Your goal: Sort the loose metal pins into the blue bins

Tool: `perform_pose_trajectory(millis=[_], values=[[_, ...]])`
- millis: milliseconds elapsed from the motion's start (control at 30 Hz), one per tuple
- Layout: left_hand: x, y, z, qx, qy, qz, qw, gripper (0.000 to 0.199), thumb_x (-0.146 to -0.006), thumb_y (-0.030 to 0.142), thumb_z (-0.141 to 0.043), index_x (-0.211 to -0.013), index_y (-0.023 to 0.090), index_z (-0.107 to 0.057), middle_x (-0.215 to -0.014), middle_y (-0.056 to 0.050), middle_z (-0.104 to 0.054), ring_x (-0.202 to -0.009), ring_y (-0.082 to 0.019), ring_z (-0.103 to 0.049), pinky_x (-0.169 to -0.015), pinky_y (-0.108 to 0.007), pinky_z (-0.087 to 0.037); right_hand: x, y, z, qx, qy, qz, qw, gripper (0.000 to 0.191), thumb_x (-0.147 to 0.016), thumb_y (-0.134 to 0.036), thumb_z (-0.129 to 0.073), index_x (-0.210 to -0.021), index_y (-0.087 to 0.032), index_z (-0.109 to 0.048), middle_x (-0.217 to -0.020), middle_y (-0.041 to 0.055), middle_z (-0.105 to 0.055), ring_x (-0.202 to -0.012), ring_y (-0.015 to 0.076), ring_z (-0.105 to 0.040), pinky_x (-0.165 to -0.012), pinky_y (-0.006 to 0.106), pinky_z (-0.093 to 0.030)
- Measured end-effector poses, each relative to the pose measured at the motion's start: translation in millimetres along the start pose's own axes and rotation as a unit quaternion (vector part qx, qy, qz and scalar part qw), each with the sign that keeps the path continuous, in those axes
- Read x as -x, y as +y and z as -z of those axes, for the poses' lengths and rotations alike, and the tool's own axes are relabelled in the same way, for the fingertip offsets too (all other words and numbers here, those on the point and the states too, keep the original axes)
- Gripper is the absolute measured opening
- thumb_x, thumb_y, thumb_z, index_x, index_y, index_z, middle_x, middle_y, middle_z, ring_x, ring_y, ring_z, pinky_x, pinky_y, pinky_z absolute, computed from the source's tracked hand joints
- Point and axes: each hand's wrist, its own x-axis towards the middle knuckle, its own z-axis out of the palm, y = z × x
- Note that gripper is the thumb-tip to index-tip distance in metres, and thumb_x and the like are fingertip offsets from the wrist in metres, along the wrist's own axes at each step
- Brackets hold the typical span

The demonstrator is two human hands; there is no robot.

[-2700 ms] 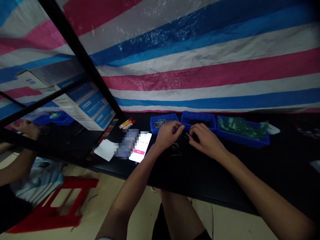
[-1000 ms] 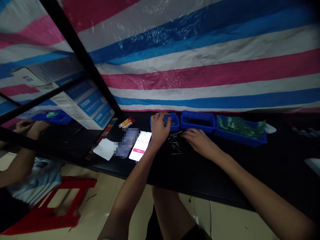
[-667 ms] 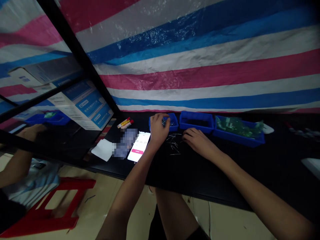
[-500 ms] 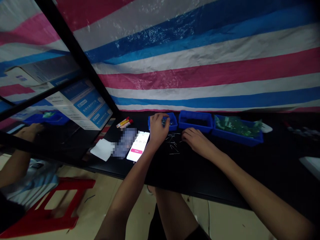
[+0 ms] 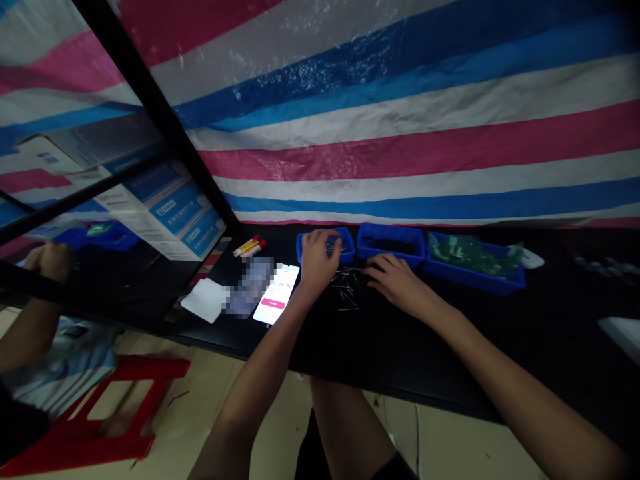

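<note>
My left hand (image 5: 319, 259) arches over the left blue bin (image 5: 349, 252), which holds small metal pins or screws (image 5: 330, 247). Its thumb stands apart from the curved fingers, and nothing shows in its grip. Just to the right, my right hand (image 5: 393, 280) lies palm down on the black table, fingers slightly spread and no held item visible. Between the hands, several thin metal pins (image 5: 346, 292) are scattered on the tabletop. The middle blue bin (image 5: 391, 232), dark inside, stands right behind my right hand.
A third blue bin (image 5: 475, 282) holds green plastic packets (image 5: 465, 255). Left of my left arm lie a lit phone (image 5: 277, 293), white paper (image 5: 205, 300) and red-yellow tubes (image 5: 250, 247). A black frame post (image 5: 165, 113) and boxes (image 5: 175, 213) stand leftward, near another person's arm (image 5: 30, 327).
My right hand's fingers have spread a little and shifted slightly beside the scattered pins. My left hand stays over the left bin. The other person's hand at the left has moved.
</note>
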Motion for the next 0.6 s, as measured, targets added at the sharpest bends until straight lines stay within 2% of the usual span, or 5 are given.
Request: perform_pose_trajectory(millis=[200,400,600], values=[[1.2,2.2,-1.0,-0.001,-0.001,0.000,1.000,0.014,-0.094,0.026,-0.054,-0.099,0.021,-0.066,-0.104,-0.004,-0.069,-0.101,-0.023,-0.056,-0.094,-0.037,-0.040,-2.2,-17.4,2.1,-0.024,0.020,-0.029,0.999,0.017,-0.094,-0.034,-0.055,-0.095,-0.020,-0.062,-0.116,0.0134,-0.058,-0.113,0.0304,-0.048,-0.089,0.046,-0.044],[1.4,0.4,-2.5,0.004,-0.014,-0.003,1.000,0.014,-0.093,0.025,-0.054,-0.099,0.021,-0.066,-0.104,-0.004,-0.070,-0.102,-0.023,-0.056,-0.096,-0.037,-0.040,-0.8,-17.1,-8.4,-0.058,0.007,-0.042,0.997,0.011,-0.092,-0.029,-0.055,-0.099,-0.022,-0.061,-0.116,0.0116,-0.057,-0.111,0.0291,-0.049,-0.087,0.046,-0.044],[0.8,-0.9,-1.7,0.006,-0.005,0.003,1.000,0.013,-0.093,0.026,-0.055,-0.097,0.021,-0.066,-0.102,-0.004,-0.070,-0.100,-0.023,-0.056,-0.094,-0.037,-0.040,-1.5,-14.3,-5.6,-0.061,0.009,-0.055,0.997,0.005,-0.090,-0.025,-0.056,-0.089,-0.021,-0.060,-0.117,0.0114,-0.058,-0.112,0.0298,-0.048,-0.088,0.048,-0.044]])
